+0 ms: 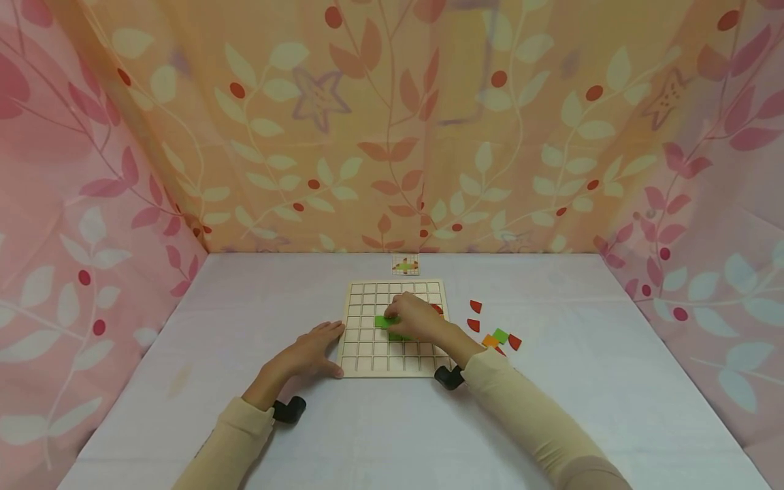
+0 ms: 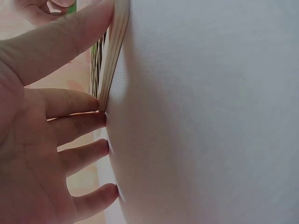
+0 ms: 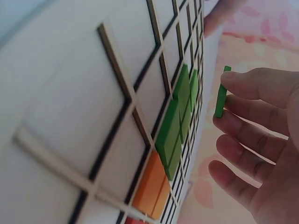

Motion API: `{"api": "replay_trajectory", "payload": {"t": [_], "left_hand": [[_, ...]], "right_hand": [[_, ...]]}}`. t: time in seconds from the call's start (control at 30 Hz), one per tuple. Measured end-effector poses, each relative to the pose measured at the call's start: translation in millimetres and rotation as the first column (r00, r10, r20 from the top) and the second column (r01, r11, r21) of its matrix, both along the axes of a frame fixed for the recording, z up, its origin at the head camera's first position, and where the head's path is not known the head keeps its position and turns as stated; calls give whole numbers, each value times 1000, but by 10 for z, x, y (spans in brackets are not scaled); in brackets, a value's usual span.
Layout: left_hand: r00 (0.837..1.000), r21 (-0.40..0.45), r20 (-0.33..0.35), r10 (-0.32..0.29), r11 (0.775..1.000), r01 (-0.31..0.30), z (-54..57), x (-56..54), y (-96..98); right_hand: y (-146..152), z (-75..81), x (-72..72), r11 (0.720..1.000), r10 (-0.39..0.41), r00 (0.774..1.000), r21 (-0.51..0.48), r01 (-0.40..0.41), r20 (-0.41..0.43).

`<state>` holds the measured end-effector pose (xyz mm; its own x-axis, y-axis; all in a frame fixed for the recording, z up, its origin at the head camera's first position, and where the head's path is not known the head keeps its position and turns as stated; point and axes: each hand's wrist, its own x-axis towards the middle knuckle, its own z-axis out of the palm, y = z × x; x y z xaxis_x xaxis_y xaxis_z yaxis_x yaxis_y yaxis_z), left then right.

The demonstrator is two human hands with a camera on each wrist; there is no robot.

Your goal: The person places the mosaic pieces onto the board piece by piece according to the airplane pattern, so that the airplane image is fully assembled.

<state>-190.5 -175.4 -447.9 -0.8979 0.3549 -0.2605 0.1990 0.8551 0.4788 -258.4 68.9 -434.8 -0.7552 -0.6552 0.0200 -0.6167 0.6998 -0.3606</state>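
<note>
In my judgement, the step in hand is the laying of tiles on the wooden grid board (image 1: 367, 347), which lies flat on the surface (image 1: 343, 435) at the centre of the head frame. The right hand (image 1: 419, 318) pinches a thin green tile (image 3: 223, 91) between thumb and fingertips, above the board and apart from it. The left hand (image 1: 311, 350) grasps nothing; its fingers are extended, and the thumb touches the board's left edge. The next move probably calls for lowering the tile flat into one cell and then releasing it. In the right wrist frame this tile shows its narrow edge, whose long axis stands almost upright, the top leaning slightly to the right; its full outline I cannot tell.
</note>
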Motion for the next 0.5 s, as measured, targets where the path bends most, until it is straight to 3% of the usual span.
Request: {"api": "replay_trajectory", "payload": {"t": [0.5], "left_hand": [[1000,1,6,0,1000,0,-15,-13,-8]], "right_hand": [[-181,-36,47,995,15,1000,100,-14,-1]]}}
